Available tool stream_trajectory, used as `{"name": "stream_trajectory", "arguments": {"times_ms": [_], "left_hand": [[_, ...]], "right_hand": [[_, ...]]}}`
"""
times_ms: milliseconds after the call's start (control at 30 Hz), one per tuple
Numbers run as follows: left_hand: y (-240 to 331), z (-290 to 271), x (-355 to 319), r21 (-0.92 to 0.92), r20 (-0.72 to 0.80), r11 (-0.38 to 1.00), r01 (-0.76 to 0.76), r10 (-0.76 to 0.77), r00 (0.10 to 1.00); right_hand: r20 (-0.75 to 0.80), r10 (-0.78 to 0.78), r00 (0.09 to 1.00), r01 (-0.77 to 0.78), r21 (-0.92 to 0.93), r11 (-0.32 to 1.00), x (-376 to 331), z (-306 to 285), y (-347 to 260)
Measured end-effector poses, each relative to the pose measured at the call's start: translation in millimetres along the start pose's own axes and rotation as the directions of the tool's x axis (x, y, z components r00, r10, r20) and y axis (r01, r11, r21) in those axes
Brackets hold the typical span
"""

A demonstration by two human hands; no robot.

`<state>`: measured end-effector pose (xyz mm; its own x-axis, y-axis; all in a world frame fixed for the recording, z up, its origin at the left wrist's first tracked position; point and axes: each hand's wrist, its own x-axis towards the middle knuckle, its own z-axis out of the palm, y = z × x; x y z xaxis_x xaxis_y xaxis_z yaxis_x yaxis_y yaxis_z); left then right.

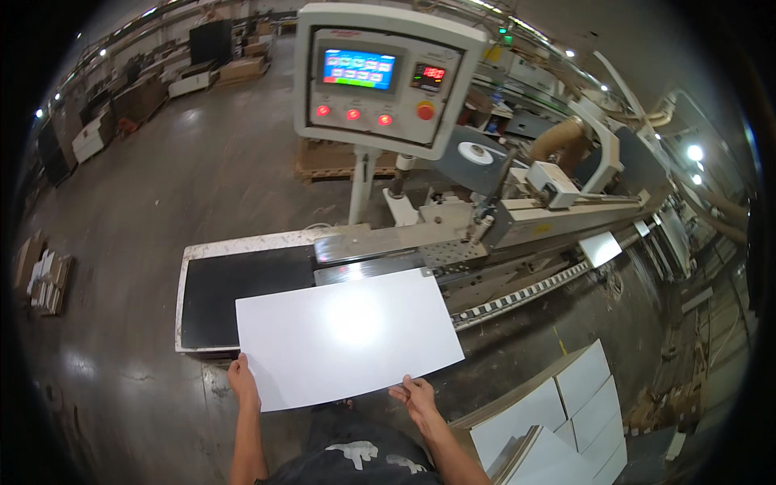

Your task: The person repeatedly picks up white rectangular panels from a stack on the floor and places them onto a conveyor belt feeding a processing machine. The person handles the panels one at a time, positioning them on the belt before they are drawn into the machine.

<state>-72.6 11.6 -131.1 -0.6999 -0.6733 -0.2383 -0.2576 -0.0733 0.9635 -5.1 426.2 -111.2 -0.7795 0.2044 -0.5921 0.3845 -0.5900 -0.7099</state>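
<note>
A white rectangular panel (347, 339) lies flat in front of me, a bright light reflected in its glossy face. My left hand (243, 383) grips its left edge near the near corner, fingers partly hidden beneath. At the near edge, right of the middle, my right hand (415, 396) holds the panel with thumb and fingers. The panel's far edge reaches over the near side of an edge-banding machine (380, 242), beside a metal guide. To the left of that guide is the machine's black infeed surface (242, 291), partly covered by the panel.
A control box (388, 81) with a lit screen and red buttons stands on a post beyond the machine. Stacked white panels (558, 412) sit close to my right. A roller rail (525, 299) runs off to the right. More boards (47, 279) are stacked at far left.
</note>
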Motion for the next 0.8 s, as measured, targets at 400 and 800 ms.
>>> {"name": "stream_trajectory", "arguments": {"times_ms": [400,800], "left_hand": [[13,40,26,0.235,0.265,0.972,-0.014,-0.05,0.963],[36,85,25,0.376,0.229,0.927,-0.003,-0.09,0.969]], "right_hand": [[-0.184,-0.076,0.98,0.051,-0.14,0.989,46,48,-46],[-0.235,-0.122,0.964,0.089,-0.146,0.985,58,61,-82]]}}
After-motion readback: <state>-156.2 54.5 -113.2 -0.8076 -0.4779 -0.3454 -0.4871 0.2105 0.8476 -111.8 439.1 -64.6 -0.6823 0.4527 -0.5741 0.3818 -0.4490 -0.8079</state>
